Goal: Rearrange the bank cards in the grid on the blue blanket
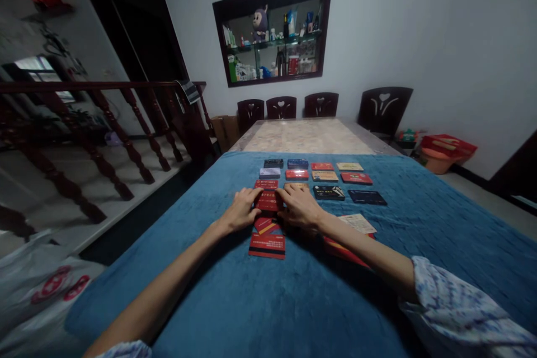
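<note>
My left hand (241, 210) and my right hand (302, 207) close on the two sides of a red card (268, 199) with pale print, thumbs and fingertips at its edges. Whether it is one card or a small stack I cannot tell. Just beyond lies another red card (265, 184). Nearer to me are a red card with a yellow stripe (267, 226) and a red card with a dark band (267, 245). Under my right forearm, partly hidden, lie red cards or papers (344, 249) beside a pale printed slip (359, 223).
Rows of card stacks lie beyond my hands, among them a black stack (329, 193), a dark blue stack (367, 197) and a red stack (356, 178). A blue cloth (201, 179) covers the near table. Chairs (281, 107) stand at the far end; a wooden railing (126, 107) runs left.
</note>
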Tool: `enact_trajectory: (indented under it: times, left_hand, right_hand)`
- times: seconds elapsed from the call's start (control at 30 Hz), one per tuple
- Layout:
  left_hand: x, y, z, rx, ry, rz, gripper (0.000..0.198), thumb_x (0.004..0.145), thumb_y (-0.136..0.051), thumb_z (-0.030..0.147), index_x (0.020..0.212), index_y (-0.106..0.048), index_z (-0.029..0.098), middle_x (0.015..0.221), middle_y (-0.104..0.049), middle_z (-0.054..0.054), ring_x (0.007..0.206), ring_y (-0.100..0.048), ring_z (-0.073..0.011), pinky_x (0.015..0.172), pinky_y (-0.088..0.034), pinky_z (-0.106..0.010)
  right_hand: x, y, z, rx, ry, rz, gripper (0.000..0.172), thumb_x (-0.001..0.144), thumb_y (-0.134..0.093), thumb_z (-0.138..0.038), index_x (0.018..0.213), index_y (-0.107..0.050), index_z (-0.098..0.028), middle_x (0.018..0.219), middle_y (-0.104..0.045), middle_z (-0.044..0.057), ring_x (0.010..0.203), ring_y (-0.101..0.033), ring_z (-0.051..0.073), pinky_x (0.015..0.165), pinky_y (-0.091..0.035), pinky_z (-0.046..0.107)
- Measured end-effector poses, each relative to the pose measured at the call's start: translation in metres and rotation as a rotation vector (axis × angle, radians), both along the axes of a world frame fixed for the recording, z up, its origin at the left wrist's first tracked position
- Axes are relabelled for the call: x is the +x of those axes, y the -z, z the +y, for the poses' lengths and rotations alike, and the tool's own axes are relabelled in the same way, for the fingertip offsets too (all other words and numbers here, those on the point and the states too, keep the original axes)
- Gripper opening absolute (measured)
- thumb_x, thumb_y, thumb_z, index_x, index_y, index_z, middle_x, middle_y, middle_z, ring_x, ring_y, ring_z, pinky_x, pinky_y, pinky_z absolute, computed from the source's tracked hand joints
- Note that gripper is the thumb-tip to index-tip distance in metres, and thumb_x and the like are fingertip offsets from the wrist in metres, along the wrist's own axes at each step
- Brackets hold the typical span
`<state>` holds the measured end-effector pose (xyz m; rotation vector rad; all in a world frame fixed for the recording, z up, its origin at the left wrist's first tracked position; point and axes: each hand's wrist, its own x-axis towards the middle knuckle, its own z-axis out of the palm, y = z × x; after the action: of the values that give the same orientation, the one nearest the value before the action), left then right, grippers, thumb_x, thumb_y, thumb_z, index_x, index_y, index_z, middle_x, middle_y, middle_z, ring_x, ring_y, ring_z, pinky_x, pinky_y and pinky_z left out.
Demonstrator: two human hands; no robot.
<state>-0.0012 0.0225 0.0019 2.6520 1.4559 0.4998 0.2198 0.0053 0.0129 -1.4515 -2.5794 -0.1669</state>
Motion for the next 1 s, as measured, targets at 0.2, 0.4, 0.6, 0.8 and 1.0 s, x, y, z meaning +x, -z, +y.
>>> enact_trajectory:
  times: [0.2,0.4,0.6,0.8,1.0]
  left_hand:
    - [0.001,-0.013,0.017,-0.006,-0.044,0.087,0.057,0.083,-0.066,0.021,0.138,-0.049,0.021,0.119,-0.060,-0.010,0.114,-0.052,-0.0294,0.100,-0.040,-0.049]
    - [0.000,-0.020,0.038,-0.028,-0.041,0.127,0.053,0.081,-0.067,0.022,0.132,-0.052,0.022,0.129,-0.053,-0.012,0.123,-0.049,-0.0313,0.100,-0.040,-0.051]
    - [0.002,-0.019,0.056,-0.048,-0.008,0.141,0.050,0.081,-0.064,0.019,0.129,-0.054,0.021,0.134,-0.053,-0.011,0.124,-0.050,-0.0303,0.103,-0.041,-0.048]
    - [0.005,-0.020,0.083,-0.065,0.018,0.170,0.049,0.074,-0.067,0.016,0.123,-0.060,0.016,0.128,-0.058,-0.012,0.117,-0.055,-0.0290,0.101,-0.046,-0.040]
    - [0.008,-0.021,0.103,-0.062,0.028,0.216,0.047,0.071,-0.069,0.017,0.118,-0.064,0.014,0.121,-0.063,-0.012,0.113,-0.058,-0.0295,0.099,-0.048,-0.038]
  right_hand:
    - [-0.006,-0.013,0.016,-0.027,0.022,-0.041,0.048,0.088,-0.059,-0.034,0.131,-0.051,-0.015,0.124,-0.063,0.017,0.118,-0.052,0.032,0.090,-0.042,0.042]
    - [-0.010,-0.019,0.035,-0.030,0.028,-0.077,0.040,0.087,-0.057,-0.037,0.122,-0.057,-0.017,0.121,-0.064,0.017,0.117,-0.052,0.034,0.089,-0.043,0.044]
    - [-0.013,-0.024,0.050,-0.072,0.054,-0.092,0.038,0.084,-0.059,-0.036,0.118,-0.060,-0.020,0.121,-0.066,0.016,0.118,-0.053,0.034,0.090,-0.045,0.046]
    - [-0.018,-0.033,0.066,-0.135,0.083,-0.116,0.036,0.082,-0.062,-0.033,0.115,-0.065,-0.019,0.123,-0.065,0.016,0.116,-0.057,0.034,0.088,-0.050,0.043]
    - [-0.022,-0.036,0.080,-0.179,0.102,-0.127,0.044,0.083,-0.064,-0.036,0.122,-0.065,-0.014,0.129,-0.060,0.021,0.117,-0.059,0.034,0.088,-0.053,0.042]
